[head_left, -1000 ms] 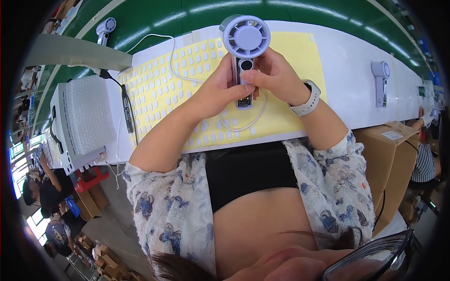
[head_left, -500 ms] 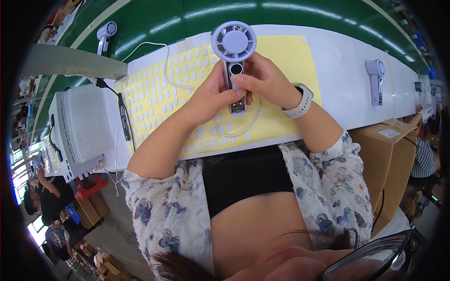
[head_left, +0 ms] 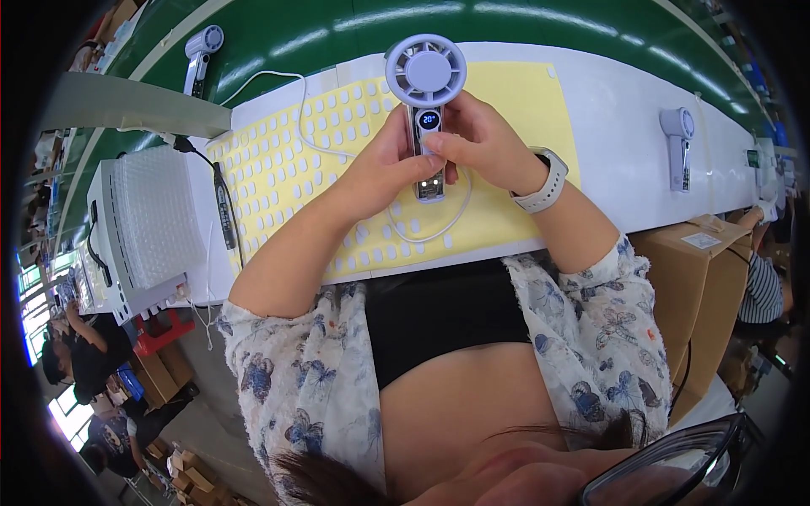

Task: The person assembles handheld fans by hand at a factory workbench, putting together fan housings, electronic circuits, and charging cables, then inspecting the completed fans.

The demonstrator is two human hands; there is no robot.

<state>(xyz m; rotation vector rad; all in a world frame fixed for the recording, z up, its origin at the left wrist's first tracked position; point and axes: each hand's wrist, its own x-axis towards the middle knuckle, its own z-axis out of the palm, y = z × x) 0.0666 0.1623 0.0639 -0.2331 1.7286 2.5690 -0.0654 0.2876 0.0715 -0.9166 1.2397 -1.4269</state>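
A small pale lilac hand-held fan (head_left: pixel 426 80) with a round head and a lit display on its handle is held upright over the table. My left hand (head_left: pixel 381 164) grips the handle from the left. My right hand (head_left: pixel 481 143), with a white watch on the wrist, holds it from the right, the thumb pressing on the handle's front. A white cable (head_left: pixel 422 232) runs from the handle's lower end and loops across a yellow sheet (head_left: pixel 295 181) dotted with several white stickers.
Two more hand-held fans lie on the white table (head_left: pixel 624 126), one at the far left (head_left: pixel 200 52), one at the right (head_left: pixel 677 143). A white box with bubble wrap (head_left: pixel 148 219) stands left, a black pen-like tool (head_left: pixel 224 207) beside it. Cardboard boxes (head_left: pixel 700 278) at right; other people sit around the edges.
The fan has shifted a little left and down in view as both hands turned it; its display now glows, and my right thumb has moved onto the handle's front.
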